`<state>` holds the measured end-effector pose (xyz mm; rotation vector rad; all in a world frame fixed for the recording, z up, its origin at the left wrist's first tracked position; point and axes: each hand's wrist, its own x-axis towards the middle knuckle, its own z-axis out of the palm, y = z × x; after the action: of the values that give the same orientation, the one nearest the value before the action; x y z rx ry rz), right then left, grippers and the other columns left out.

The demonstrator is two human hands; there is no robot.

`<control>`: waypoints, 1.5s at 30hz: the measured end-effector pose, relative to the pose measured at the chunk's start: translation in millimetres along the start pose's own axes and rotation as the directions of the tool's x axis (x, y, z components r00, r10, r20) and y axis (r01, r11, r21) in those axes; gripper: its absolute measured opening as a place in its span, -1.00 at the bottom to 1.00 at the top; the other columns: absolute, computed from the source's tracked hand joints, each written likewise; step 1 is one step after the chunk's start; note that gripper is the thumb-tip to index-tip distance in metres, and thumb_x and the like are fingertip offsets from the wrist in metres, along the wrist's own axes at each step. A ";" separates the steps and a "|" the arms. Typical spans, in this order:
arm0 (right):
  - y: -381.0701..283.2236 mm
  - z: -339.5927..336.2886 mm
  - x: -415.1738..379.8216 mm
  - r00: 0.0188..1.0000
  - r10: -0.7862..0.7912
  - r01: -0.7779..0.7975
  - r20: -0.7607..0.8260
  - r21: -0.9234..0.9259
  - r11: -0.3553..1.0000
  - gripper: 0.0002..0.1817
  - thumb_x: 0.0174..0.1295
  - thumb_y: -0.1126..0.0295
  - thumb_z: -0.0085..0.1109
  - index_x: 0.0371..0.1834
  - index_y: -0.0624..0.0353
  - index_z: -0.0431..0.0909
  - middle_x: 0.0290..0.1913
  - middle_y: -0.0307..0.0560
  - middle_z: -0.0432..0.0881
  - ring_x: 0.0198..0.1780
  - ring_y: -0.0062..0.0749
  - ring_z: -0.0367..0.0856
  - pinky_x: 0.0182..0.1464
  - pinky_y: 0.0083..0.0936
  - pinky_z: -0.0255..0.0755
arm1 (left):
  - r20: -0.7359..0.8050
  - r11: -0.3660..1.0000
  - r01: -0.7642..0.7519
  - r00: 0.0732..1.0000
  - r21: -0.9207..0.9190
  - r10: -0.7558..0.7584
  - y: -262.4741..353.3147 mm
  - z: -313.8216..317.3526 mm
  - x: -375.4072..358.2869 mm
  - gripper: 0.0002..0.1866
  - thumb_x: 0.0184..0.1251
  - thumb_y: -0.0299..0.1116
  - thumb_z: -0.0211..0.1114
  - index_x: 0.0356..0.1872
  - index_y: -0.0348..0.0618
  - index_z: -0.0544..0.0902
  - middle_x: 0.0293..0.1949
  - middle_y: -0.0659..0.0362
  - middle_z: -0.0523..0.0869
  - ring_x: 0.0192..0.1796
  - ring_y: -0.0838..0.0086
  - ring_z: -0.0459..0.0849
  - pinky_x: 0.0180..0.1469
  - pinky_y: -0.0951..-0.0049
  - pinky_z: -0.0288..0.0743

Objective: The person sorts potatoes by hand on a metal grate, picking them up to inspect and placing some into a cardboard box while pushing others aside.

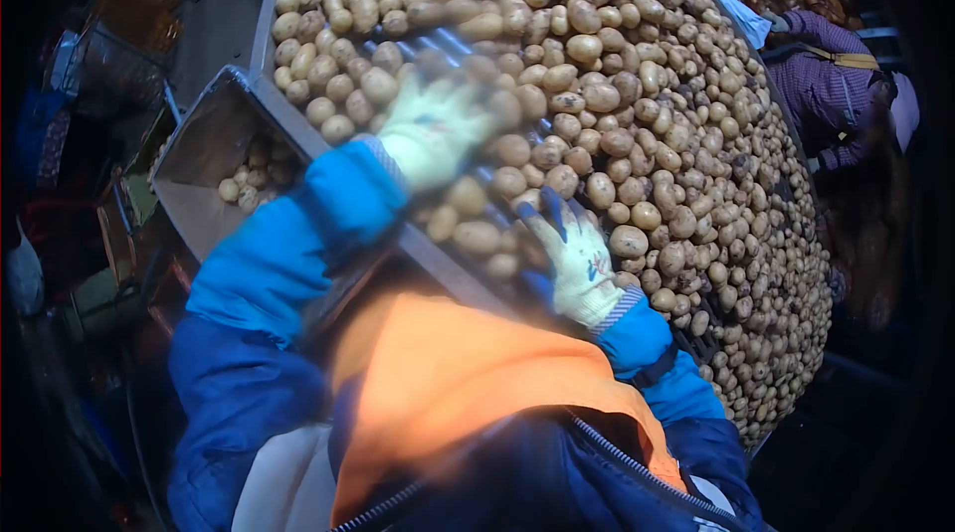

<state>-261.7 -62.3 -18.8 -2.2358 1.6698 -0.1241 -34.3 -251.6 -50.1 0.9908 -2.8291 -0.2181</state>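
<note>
Potatoes lie spread in a thick layer over a wide sorting table. My left hand, in a pale glove, is over the potatoes near the table's left edge; its fingers are smeared by motion, so its hold is unclear. Bluish metal rollers show between the potatoes beside it. My right hand, in a pale glove with dark blue fingertips, rests among potatoes near the body, its fingers spread apart and nothing visibly held. Loose potatoes lie between the two hands, slightly blurred.
A bin with some potatoes at its bottom adjoins the table's left edge. Another person in a purple checked top leans at the table's far right side, near a pale blue sheet. Crates and clutter stand at far left.
</note>
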 end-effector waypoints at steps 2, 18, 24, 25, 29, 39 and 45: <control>1.7 -0.7 19.8 0.998 -0.012 0.023 -0.068 0.173 0.985 -0.09 0.15 0.44 0.37 0.68 0.04 0.30 0.60 0.32 0.35 0.53 0.34 0.39 0.51 0.06 0.37 | 0.055 0.991 0.118 0.991 0.059 -0.121 -12.0 -12.6 20.2 -0.41 0.37 -0.30 0.28 0.45 0.30 0.58 0.56 -0.03 0.42 0.63 -0.04 0.30 0.55 -0.46 0.05; 77.3 -38.1 -21.5 0.671 0.669 -0.195 -0.320 0.794 0.576 -0.35 0.44 0.43 0.42 0.56 0.30 0.43 0.37 0.04 0.61 0.29 -0.34 0.62 0.30 -0.43 0.58 | -0.427 0.973 0.133 0.881 -0.189 -0.203 -62.5 -4.8 2.7 -0.51 0.54 -0.09 0.31 0.40 0.03 0.65 0.40 -0.14 0.61 0.45 -0.16 0.53 0.49 -0.06 0.38; 190.2 -6.2 -60.3 0.622 0.472 -0.582 -0.624 0.034 0.812 -0.21 0.35 -0.10 0.47 0.50 0.16 0.52 0.44 0.39 0.55 0.42 0.21 0.56 0.43 0.00 0.47 | -0.058 0.983 -0.045 0.998 -0.181 0.035 29.0 -26.2 -46.9 -0.37 0.43 -0.07 0.42 0.48 0.05 0.56 0.51 -0.12 0.47 0.56 -0.18 0.36 0.56 -0.26 0.19; 134.2 -33.5 -39.6 0.619 0.662 -0.705 -0.422 0.071 0.705 -0.22 0.33 -0.15 0.43 0.49 0.09 0.54 0.47 0.34 0.53 0.49 0.27 0.46 0.48 0.07 0.36 | 0.033 0.991 -0.071 0.997 -0.117 0.075 39.2 -26.2 -45.9 -0.33 0.43 -0.03 0.41 0.52 0.06 0.52 0.54 -0.12 0.42 0.59 -0.18 0.31 0.56 -0.33 0.13; 66.4 -28.7 -13.1 0.787 0.503 -0.583 -0.357 -0.167 0.795 -0.18 0.33 -0.28 0.29 0.57 -0.10 0.46 0.47 0.30 0.50 0.48 0.27 0.45 0.44 0.19 0.31 | 0.037 0.997 -0.080 0.996 -0.006 0.080 16.9 -2.9 -30.0 -0.20 0.30 0.00 0.44 0.58 0.14 0.45 0.59 -0.09 0.36 0.64 -0.17 0.23 0.59 -0.42 0.00; -4.8 -34.5 -81.0 0.970 0.151 -0.097 -0.189 0.268 0.959 -0.57 0.28 0.30 0.38 0.24 0.02 0.73 0.35 0.24 0.63 0.33 0.26 0.59 0.40 0.02 0.47 | 0.261 0.998 0.012 0.965 0.063 -0.028 -7.0 -11.6 -15.3 -0.16 0.28 -0.13 0.49 0.62 0.41 0.38 0.67 -0.06 0.27 0.67 -0.10 0.25 0.60 -0.36 0.07; 37.0 -44.1 -161.0 0.673 0.654 -0.678 -0.345 0.063 0.732 -0.60 0.38 0.36 0.33 0.28 0.13 0.71 0.24 0.24 0.72 0.27 0.16 0.69 0.35 -0.09 0.53 | -0.102 0.975 -0.013 0.995 -0.220 -0.010 -4.4 -5.8 -37.9 -0.50 0.40 -0.27 0.46 0.36 0.03 0.68 0.40 -0.11 0.61 0.47 -0.10 0.54 0.54 -0.08 0.33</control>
<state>-356.2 70.7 32.2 -1.5421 2.6206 -0.2873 -1.3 -231.8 -48.3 0.9233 -2.6421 -0.4570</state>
